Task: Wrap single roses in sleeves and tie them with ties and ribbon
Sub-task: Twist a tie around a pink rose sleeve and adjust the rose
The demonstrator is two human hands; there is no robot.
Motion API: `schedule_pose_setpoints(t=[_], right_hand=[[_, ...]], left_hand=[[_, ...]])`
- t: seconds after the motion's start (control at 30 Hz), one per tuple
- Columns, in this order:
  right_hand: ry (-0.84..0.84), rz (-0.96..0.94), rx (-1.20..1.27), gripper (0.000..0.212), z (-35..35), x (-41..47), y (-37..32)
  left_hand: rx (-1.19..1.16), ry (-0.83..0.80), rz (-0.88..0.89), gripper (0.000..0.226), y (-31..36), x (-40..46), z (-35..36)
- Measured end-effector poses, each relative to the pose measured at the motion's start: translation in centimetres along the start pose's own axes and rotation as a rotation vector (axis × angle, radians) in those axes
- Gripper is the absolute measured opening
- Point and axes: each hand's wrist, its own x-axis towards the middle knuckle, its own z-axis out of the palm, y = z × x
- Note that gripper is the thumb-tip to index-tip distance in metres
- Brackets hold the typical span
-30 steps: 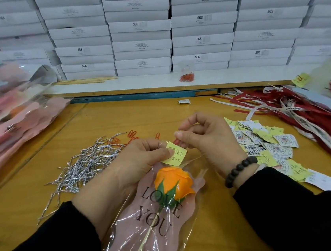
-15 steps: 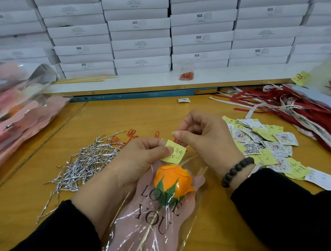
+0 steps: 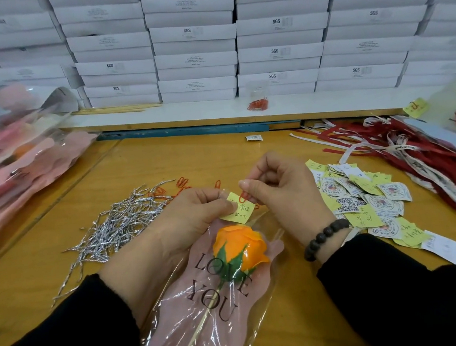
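**Head view: clipping a note to the sleeve mouth**

Head view, read from left to right. Left of the fingers lies a loose heap of silver twist ties (image 3: 119, 228), near enough to be taken without a stretch. The left hand (image 3: 195, 219) has its fingers curled and its thumb pressed down on a small yellow note (image 3: 238, 210), pinning the note against the top edge of the clear sleeve (image 3: 208, 311); this grip appears meant to keep paper and film aligned. Directly below the fingers, the orange rose (image 3: 240, 249) sits inside the sleeve, head toward the hands, stem running back toward the person.

The right hand (image 3: 277, 190) pinches a red paper clip (image 3: 243, 197) between thumb and forefinger, remaining fingers folded in, with the clip's end touching the note. Judged from this, the clip is being slid on to fix the note to the sleeve.

Right of the fingers lie spare printed tags (image 3: 366, 202), and beyond them a tangle of red and white ribbon (image 3: 432, 155). No tie or ribbon is on this rose yet.
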Motion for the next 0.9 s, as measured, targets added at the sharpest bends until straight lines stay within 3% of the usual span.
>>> schedule_pose_setpoints(t=[0.5,0.9], right_hand=[[0.011,0.044,0.021,0.016,0.03,0.02,0.05],[0.007,0.062,0.061,0.013,0.18,0.0,-0.04]], left_hand=[[0.024,-0.036,0.051,0.018,0.23,-0.54,0.36],[0.047,0.035,0.049,0.011,0.21,-0.49,0.35]])
